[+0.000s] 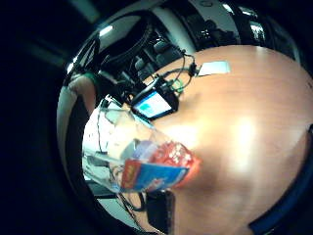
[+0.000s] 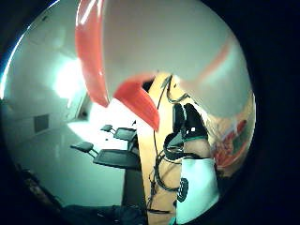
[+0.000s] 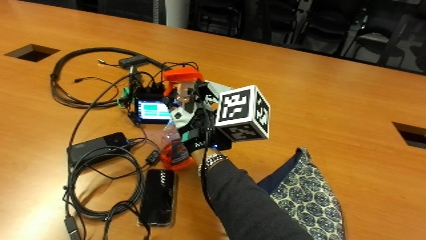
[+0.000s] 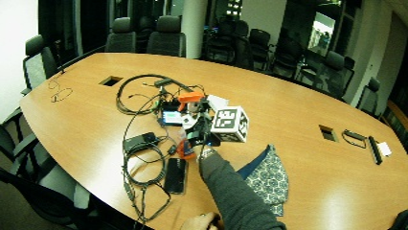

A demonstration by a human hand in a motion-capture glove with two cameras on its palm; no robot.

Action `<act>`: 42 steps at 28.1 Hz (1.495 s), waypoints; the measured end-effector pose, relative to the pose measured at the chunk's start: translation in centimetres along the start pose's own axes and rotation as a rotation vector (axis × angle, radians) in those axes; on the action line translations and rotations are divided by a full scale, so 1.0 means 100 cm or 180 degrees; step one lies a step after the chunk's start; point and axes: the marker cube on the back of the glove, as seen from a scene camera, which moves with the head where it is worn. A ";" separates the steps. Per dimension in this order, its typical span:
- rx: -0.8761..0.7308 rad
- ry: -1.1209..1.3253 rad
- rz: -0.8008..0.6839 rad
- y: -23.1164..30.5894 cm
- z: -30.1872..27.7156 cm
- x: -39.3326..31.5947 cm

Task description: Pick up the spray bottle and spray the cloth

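My gloved right hand (image 3: 195, 131) holds the clear plastic spray bottle with orange trigger head (image 3: 180, 117) upright above the worktop (image 3: 319, 90); the blue patterned cloth (image 3: 307, 200) lies beside my forearm, away from the nozzle.

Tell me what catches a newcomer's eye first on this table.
The orange-topped spray bottle stands out first, gripped by the gloved right hand near the middle of the wooden table. Beside the person's sleeve lies the patterned blue cloth, apart from the bottle. On the bottle's other side, a tangle of black cables surrounds a small lit screen and a dark phone.
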 end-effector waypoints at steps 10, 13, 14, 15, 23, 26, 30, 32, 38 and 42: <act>-0.0638 0.0939 -0.0466 0.032 -0.016 -0.010; -0.0756 0.1235 -0.0721 0.036 -0.029 -0.030; -0.0823 0.1332 -0.0786 0.036 -0.034 -0.036; -0.0908 0.1438 -0.0835 0.036 -0.039 -0.042; -0.1510 0.1927 -0.0938 0.059 -0.076 -0.058; -0.1602 0.2027 -0.0881 0.077 -0.090 -0.050; -0.1688 0.2212 -0.0677 0.103 -0.113 -0.031; -0.1694 0.2298 -0.0607 0.115 -0.122 -0.022; -0.1735 0.2409 -0.0490 0.143 -0.135 0.002; -0.1765 0.2394 -0.0495 0.155 -0.136 0.008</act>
